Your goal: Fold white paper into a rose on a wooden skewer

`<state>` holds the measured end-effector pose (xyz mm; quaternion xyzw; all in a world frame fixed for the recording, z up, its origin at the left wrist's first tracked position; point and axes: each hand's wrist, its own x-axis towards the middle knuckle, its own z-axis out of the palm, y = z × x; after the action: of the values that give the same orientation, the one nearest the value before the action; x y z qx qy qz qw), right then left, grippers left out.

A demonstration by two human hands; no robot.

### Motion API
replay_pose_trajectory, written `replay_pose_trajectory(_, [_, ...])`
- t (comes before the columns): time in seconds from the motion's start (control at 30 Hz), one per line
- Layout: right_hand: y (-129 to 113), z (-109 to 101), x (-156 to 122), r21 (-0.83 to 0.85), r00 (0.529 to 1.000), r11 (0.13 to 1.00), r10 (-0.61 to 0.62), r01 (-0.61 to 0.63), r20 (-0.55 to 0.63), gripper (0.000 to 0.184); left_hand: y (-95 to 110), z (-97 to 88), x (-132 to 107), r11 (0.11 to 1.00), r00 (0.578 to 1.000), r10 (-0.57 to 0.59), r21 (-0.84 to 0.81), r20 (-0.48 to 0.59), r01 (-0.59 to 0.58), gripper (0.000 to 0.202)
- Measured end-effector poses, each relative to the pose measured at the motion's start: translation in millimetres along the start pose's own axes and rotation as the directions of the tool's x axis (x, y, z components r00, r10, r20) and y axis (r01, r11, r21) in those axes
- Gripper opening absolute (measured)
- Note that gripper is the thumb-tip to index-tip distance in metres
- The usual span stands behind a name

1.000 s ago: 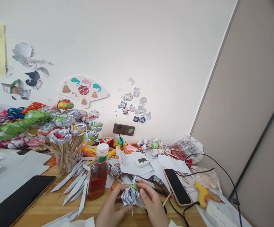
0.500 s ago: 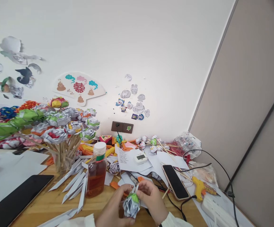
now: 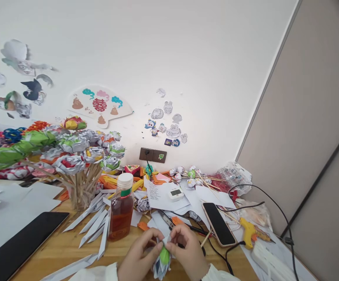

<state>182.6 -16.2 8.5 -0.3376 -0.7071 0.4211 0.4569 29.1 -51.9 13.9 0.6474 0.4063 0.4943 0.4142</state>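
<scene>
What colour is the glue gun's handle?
Mostly yellow: the handle shows best in the head view.

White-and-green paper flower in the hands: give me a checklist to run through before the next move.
1. Left hand gripping: ok, it pinches the white-and-green paper flower from its side.
2. Right hand gripping: ok, it pinches from the opposite side.
3. Flower's underside sound: cannot tell, hidden from this view.
4. Bottle secure: ok, upright, with its white cap on, apart from both hands.
5. Cables away from right hand: not ok, a black cable lies on the desk nearby.
6. Yellow glue gun cool: cannot tell; it lies right of the smartphone.
</scene>
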Motion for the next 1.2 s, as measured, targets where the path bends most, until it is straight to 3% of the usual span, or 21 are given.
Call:
replay_pose_trajectory(0.17, [2.0,1.1,0.5,0.175,0.991,0.979,0.089,-0.107,0.104,0.022,-3.7,0.7,5.9,0.98,0.988,-0.152,-0.122,0.029,0.155,0.022])
replay_pose_trajectory(0.3, [3.7,1.3,0.1,0.152,0.96,0.958,0.214,-0.242,0.181,0.021,-2.4,-3.4,10.4,0.973,0.968,-0.232,0.016,0.097,0.231,0.016])
replay_pose_trajectory(0.47, [8.3,0.2,-1.0,0.061,0.964,0.971,0.222,-0.233,0.149,0.014,0.7,-6.0,8.1,0.973,0.98,-0.196,0.138,0.046,0.188,0.006])
replay_pose_trajectory(0.6, [3.4,-3.1,-1.7,0.042,0.954,0.975,0.202,-0.216,0.223,0.011,4.8,-4.1,4.7,0.954,0.99,-0.143,0.267,0.019,0.133,0.006])
replay_pose_trajectory(0.7, [-1.7,-2.2,-2.8,-0.037,0.955,0.979,0.205,-0.202,0.213,0.013,5.1,-5.0,5.8,0.927,0.985,-0.156,0.354,0.066,0.123,0.006])
replay_pose_trajectory(0.83, [-2.1,2.5,-3.6,-0.127,0.974,0.977,0.187,-0.17,0.129,0.013,2.7,-10.6,8.7,0.925,0.969,-0.204,0.351,0.14,0.144,0.011])
replay_pose_trajectory(1.07, [0.2,-2.9,-2.7,-0.02,0.935,0.972,0.231,-0.235,0.268,0.013,6.2,-9.4,4.9,0.899,0.983,-0.142,0.43,0.113,0.08,0.017])
replay_pose_trajectory(1.2, [-0.8,-3.1,-3.6,-0.044,0.943,0.978,0.208,-0.204,0.258,0.009,9.6,-7.6,3.4,0.879,0.991,-0.101,0.474,0.088,0.047,0.017])
